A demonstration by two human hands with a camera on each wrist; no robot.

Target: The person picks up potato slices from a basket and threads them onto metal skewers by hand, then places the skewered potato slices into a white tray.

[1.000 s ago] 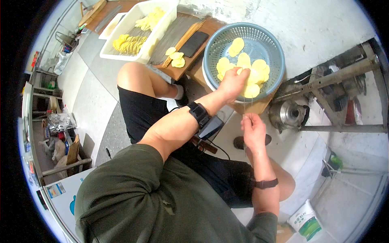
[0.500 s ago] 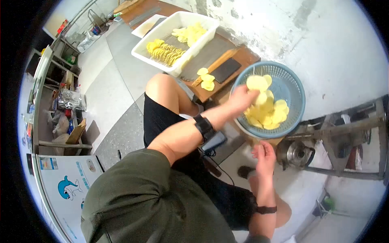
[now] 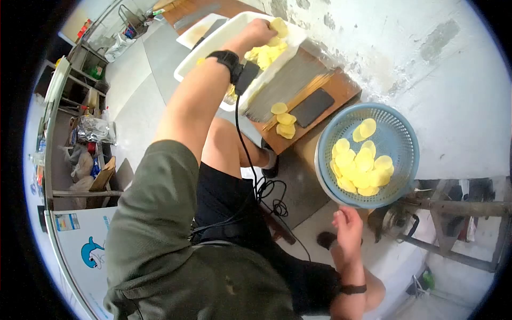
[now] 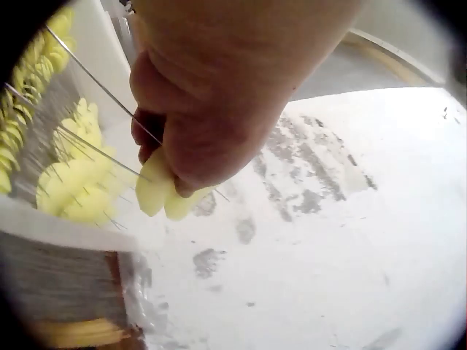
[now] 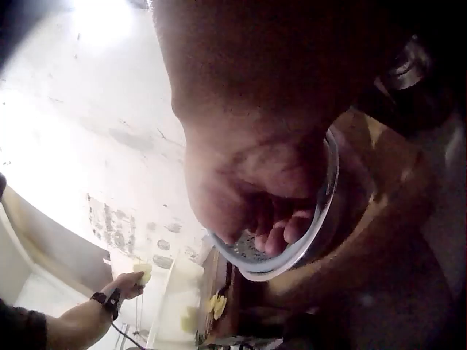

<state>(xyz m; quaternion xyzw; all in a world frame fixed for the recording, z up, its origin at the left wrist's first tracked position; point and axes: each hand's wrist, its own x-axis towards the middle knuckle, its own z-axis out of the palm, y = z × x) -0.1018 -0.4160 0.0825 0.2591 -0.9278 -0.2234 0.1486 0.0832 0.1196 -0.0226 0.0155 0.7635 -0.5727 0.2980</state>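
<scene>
My left hand (image 3: pixel 258 33) is over the far end of a white tray (image 3: pixel 184 68). In the left wrist view it pinches yellow potato slices (image 4: pixel 152 191) threaded on two thin metal skewers (image 4: pixel 95 79). Below it, more skewered slices (image 4: pixel 84 175) lie in the tray. My right hand (image 3: pixel 349 229) holds nothing; its fingers (image 5: pixel 276 240) hang loosely curled near the front rim of a blue-grey colander (image 3: pixel 408 136). Loose potato slices (image 3: pixel 362 170) are heaped inside the colander.
On a brown board (image 3: pixel 341 90) beside the tray lie a black phone (image 3: pixel 314 106), thin wooden sticks (image 3: pixel 306 92) and a few slices (image 3: pixel 286 129). A metal frame (image 3: pixel 453 208) and a kettle (image 3: pixel 397 221) stand at right. A black cable (image 3: pixel 240 144) hangs from the left wrist.
My left hand has moved from the colander, left and away, to the tray, carrying the skewered slices. My right hand has let go of the skewer ends and stays low by the colander.
</scene>
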